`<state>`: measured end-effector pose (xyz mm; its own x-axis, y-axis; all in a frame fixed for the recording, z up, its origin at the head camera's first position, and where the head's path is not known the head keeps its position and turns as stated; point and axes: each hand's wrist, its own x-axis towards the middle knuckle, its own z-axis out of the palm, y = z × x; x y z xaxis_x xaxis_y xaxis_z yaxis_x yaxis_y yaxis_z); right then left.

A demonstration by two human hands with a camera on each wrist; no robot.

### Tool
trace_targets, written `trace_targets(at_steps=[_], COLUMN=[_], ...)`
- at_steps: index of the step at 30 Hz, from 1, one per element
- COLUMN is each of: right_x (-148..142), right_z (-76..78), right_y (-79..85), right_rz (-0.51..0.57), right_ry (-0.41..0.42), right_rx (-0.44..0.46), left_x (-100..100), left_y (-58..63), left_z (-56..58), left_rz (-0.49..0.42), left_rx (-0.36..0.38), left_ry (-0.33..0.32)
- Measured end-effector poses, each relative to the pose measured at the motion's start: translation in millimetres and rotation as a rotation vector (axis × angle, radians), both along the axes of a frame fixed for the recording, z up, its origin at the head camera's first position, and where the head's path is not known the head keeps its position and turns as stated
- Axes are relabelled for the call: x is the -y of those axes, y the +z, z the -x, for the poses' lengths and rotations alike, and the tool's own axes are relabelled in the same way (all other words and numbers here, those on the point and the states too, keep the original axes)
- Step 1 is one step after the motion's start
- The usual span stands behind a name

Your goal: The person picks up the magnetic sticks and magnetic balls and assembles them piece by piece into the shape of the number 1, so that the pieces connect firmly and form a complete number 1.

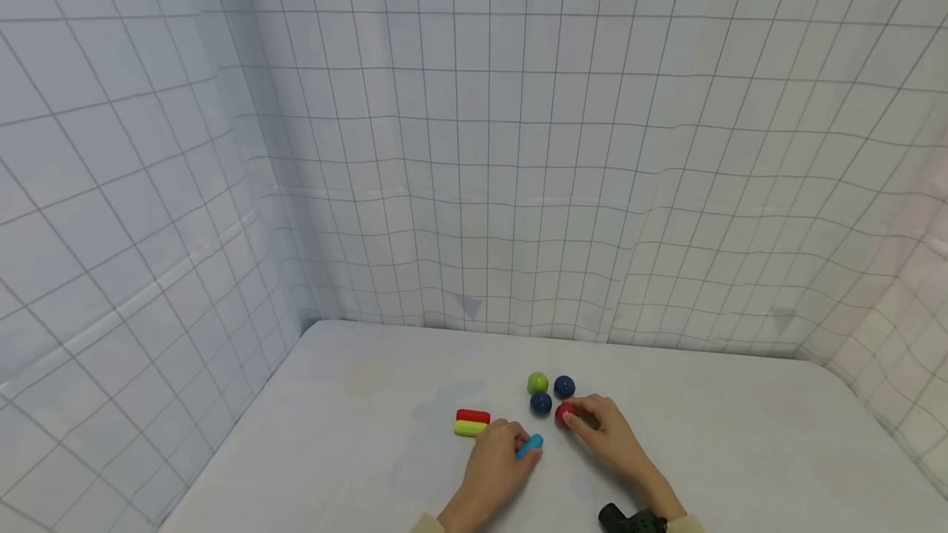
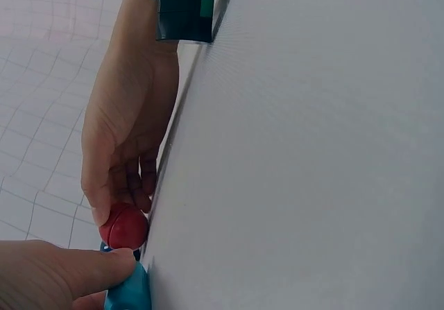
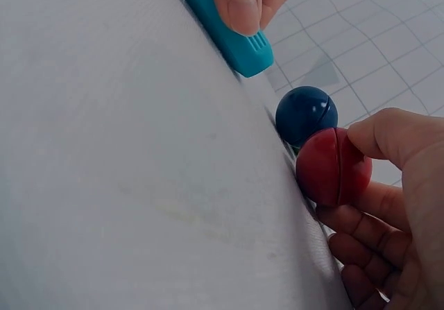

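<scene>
My right hand [image 1: 609, 437] pinches a red ball [image 3: 326, 168] between thumb and fingers; a groove runs around the ball. My left hand [image 1: 498, 467] grips a light-blue, rounded bar [image 3: 239, 50] that has small ridges near its end, its thumb [image 2: 104, 267] lying along the bar. Beyond the red ball are two dark blue balls [image 1: 541, 403] and a green ball [image 1: 537, 382], grouped close together. Left of my left hand lie a red bar [image 1: 473, 415] and a yellow-green bar [image 1: 470, 428], side by side.
Everything lies on a white table [image 1: 355, 401]. A white curtain with a dark grid [image 1: 474, 187] hangs behind it and along the sides. On my right wrist sits a dark strapped device [image 1: 633, 519].
</scene>
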<state>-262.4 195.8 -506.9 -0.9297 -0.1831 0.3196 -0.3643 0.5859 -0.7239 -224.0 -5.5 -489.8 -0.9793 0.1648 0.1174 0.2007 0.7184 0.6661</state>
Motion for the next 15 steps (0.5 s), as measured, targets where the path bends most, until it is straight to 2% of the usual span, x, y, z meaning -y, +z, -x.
trace_targets(at_steps=[6, 11, 15], right_x=[-0.8, -2.3, -3.3], right_z=[2.7, 4.7, 4.6], right_y=[-3.9, -5.3, -6.6], right_rz=[0.020, 0.024, 0.019], right_ry=[0.013, 0.061, 0.055], right_rx=[-0.025, -0.074, -0.079], left_x=[-1.6, -3.7, -4.8], left_y=[0.5, -1.0, -3.6], left_z=[0.0, 0.1, 0.3], left_rz=[-0.005, -0.018, -0.026], left_rx=[-0.010, -0.038, -0.048], left_ry=[-0.014, -0.026, -0.028])
